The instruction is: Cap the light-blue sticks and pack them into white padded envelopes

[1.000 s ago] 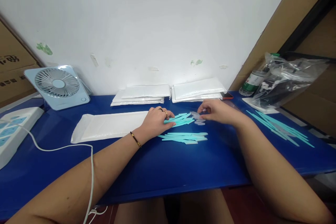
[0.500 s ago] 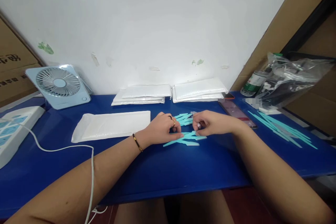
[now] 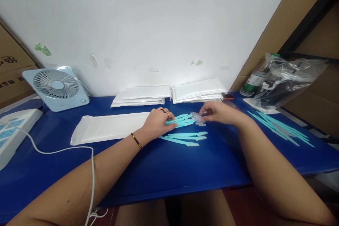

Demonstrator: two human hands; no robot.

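Note:
A bunch of turquoise eyebrow razors [image 3: 182, 121] lies near the middle of the blue table. Translucent caps [image 3: 196, 117] cluster at its right end. My left hand [image 3: 160, 122] closes thumb and fingers on the handle end of a razor in this bunch. At the caps, my right hand [image 3: 212, 112] has thumb and forefinger curled around the outer edge, seemingly pinching one cap. Just in front lie several loose razors [image 3: 189, 138] without visible caps, side by side, with their blade ends to the right.
More razors [image 3: 280, 129] lie at the right. White padded packets [image 3: 143, 95] are stacked along the wall, and a flat one [image 3: 111, 127] lies by my left arm. A fan [image 3: 57, 88], a power strip [image 3: 16, 134] with a cable, and a bagged bottle [image 3: 254, 83] stand around.
My left hand has moved from the front razors back to the bunch behind. My right hand has left the front razors and moved to the caps. The front razors now lie free.

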